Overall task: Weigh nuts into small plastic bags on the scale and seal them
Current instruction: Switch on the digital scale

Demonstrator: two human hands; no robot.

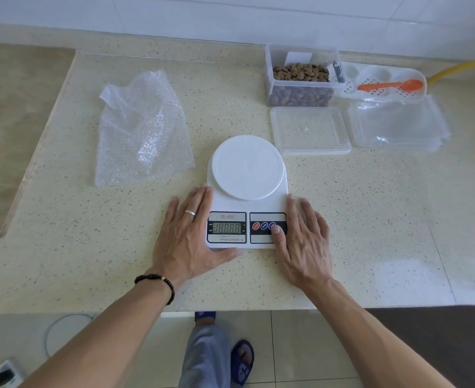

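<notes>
A white digital scale (247, 166) stands mid-counter with a bare round platform; its display shows all segments lit. My left hand (189, 233) lies flat against the scale's left side, thumb along its front edge. My right hand (303, 242) rests flat at the right side, its thumb pressing a blue button on the panel. A clear box of brown nuts (300, 79) stands open at the back right. A stack of small clear plastic bags (398, 127) lies right of the box's lid (310, 130).
A crumpled sheet of bubble wrap (144, 130) lies to the left of the scale. An orange spoon (390, 85) rests in a white perforated tray (381, 79) at the back right. The counter's front edge runs just below my wrists; a step drops at far left.
</notes>
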